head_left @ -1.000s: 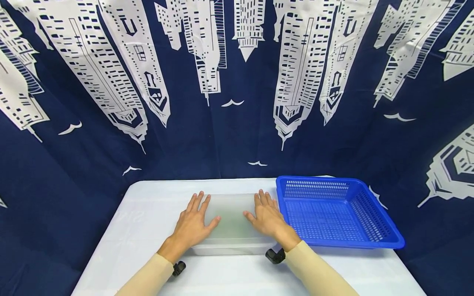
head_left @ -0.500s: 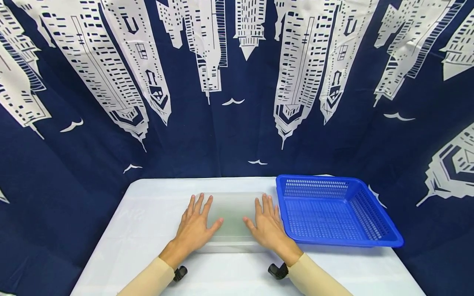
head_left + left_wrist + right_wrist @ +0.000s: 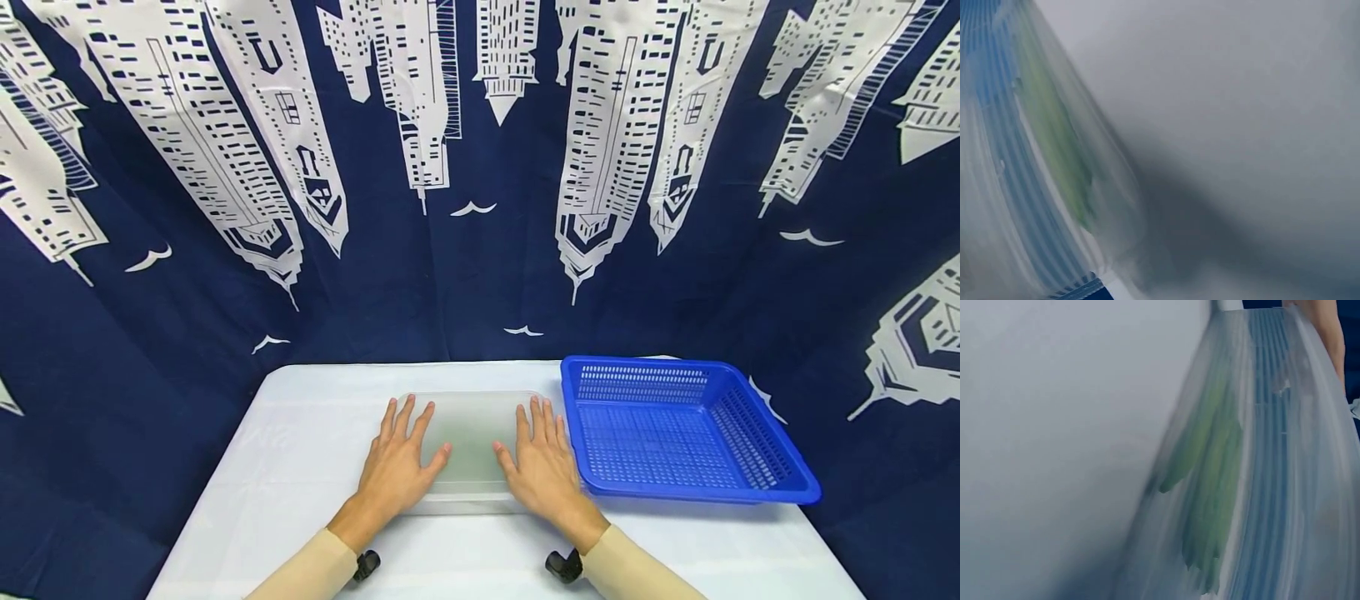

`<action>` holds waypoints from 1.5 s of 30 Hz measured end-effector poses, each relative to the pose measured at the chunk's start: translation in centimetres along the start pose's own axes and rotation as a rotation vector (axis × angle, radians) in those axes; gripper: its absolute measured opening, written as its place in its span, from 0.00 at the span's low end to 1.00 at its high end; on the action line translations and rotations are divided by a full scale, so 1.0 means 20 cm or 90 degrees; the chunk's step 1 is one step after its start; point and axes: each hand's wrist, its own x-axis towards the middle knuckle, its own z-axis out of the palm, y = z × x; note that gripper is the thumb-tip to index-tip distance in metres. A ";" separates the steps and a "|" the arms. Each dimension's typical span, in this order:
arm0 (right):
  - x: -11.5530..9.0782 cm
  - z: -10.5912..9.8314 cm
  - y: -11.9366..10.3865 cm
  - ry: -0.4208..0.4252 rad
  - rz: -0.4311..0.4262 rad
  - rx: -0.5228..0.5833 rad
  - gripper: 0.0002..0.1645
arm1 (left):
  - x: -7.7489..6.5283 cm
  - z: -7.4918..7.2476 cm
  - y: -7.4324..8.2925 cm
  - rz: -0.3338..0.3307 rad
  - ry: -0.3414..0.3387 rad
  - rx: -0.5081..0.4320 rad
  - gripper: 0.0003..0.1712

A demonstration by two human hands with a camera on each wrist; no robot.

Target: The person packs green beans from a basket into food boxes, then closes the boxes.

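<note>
A translucent plastic box with a lid (image 3: 480,425) lies in the middle of the table in the head view. My left hand (image 3: 395,462) rests on the left part of the lid, fingers straight and spread. On the right part lies my right hand (image 3: 543,467), also flat, its fingers pointing away from me. Both thumbs point inward across the lid. Through the box wall, long green pieces (image 3: 1213,487) show in the right wrist view. A blurred green shape (image 3: 1054,125) shows through the wall in the left wrist view. Neither hand grips anything.
A blue plastic basket (image 3: 652,442) with perforated walls stands right beside the box, close to my right hand. White cloth covers the table (image 3: 300,450). Behind it hangs a navy curtain (image 3: 450,275) printed with white buildings.
Both hands have drawn back slightly toward me on the lid, and the left has shifted a little to the right. The box and the basket stay in place.
</note>
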 end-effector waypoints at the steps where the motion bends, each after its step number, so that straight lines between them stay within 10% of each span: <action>1: 0.00 0.00 0.00 0.007 0.000 -0.003 0.49 | 0.00 0.00 0.00 0.000 0.003 -0.001 0.48; 45: -0.01 0.02 0.01 0.095 -0.037 0.050 0.44 | -0.03 -0.01 -0.03 -0.002 0.024 -0.075 0.43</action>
